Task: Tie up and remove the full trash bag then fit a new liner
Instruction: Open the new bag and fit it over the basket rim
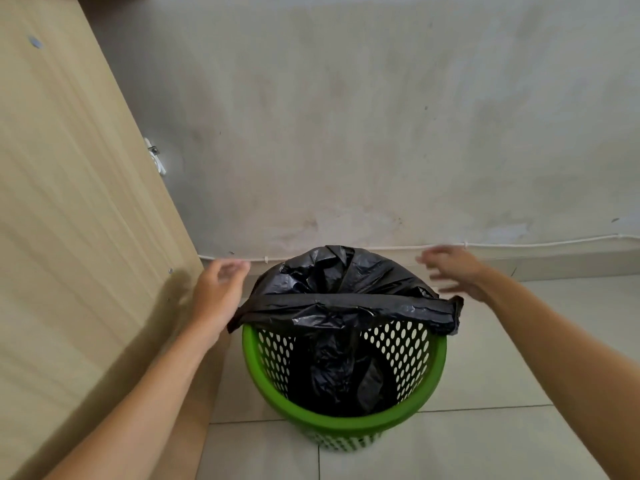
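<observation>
Both forearms are reaching in from bottom corners toward the bin, w/ a wooden panel (69, 202) standing at far left. Left hand (216, 292) is hovering just beside the bin's left side, fingers loosely curled, gripping nothing, close to the bag's left corner but I can't tell if it's touching. Green perforated bin (346, 422) is sitting on the tiled floor (502, 445) betw. the two hands, near the wall (381, 116). Black bag (346, 303) is lying half-fitted: far edge draped over the back rim, a taut band running left-right across the mouth, rest sagging inside; front rim bare. Right hand (453, 271) is blurring w/ motion just beyond the bag's right corner, fingers spread, holding nothing. Both hands abt equally near; bag edge lies inward of each. No labels or writing readable
</observation>
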